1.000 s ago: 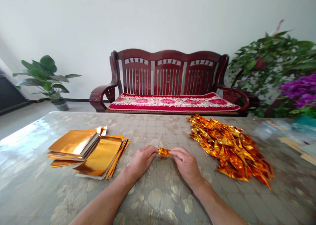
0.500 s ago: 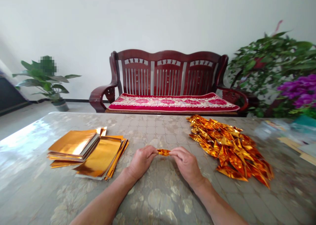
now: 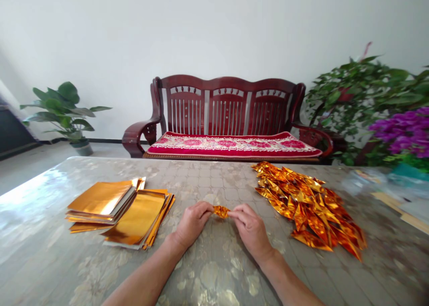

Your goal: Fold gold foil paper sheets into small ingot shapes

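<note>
Between my two hands, just above the table, is a small piece of folded gold foil paper (image 3: 220,212), crinkled in its middle. My left hand (image 3: 194,223) pinches its left end with thumb and fingers. At the right end, the fingertips of my right hand (image 3: 250,229) grip it too. Flat gold foil sheets (image 3: 137,218) lie stacked in two overlapping piles to the left of my left hand. A heap of folded, pointed gold foil pieces (image 3: 310,210) rests on the table to the right of my right hand.
The table (image 3: 214,274) has a patterned, shiny cover. Plastic bags (image 3: 365,180) and tan strips (image 3: 398,207) lie at its right edge. Beyond it stands a wooden bench (image 3: 224,109) with a red floral mat, flanked by a potted plant (image 3: 67,109) and purple flowers (image 3: 402,131).
The view has tilted up slightly, so everything sits a little lower. The held foil piece looks puffier and more crumpled in its middle. Both hands keep hold of its ends.
</note>
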Action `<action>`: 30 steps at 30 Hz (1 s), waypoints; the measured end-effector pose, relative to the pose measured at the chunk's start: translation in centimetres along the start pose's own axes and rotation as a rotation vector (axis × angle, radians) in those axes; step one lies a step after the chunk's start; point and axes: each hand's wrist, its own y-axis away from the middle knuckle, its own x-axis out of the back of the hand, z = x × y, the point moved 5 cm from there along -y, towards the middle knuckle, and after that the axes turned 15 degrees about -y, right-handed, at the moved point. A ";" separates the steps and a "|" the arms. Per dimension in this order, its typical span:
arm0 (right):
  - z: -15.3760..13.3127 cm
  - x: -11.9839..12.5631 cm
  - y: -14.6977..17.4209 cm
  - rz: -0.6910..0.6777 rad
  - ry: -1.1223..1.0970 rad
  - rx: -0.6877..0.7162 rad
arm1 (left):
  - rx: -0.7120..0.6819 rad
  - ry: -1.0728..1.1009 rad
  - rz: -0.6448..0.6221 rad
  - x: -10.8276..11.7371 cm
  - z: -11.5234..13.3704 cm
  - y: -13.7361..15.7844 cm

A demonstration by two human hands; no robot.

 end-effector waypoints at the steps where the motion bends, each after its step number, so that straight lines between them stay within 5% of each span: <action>1: 0.0 -0.1 0.0 0.001 -0.003 -0.007 | -0.006 -0.001 -0.003 0.0 0.0 0.0; 8: 0.2 -0.5 0.0 0.005 -0.058 -0.033 | -0.049 0.037 -0.065 -0.6 1.0 0.2; 18: 0.1 -0.9 -0.1 0.042 -0.164 -0.062 | 0.084 0.085 -0.044 -0.9 1.4 0.2; 30: -0.7 -1.5 -0.2 0.055 -0.197 -0.042 | 0.014 0.071 0.005 -0.5 2.1 0.6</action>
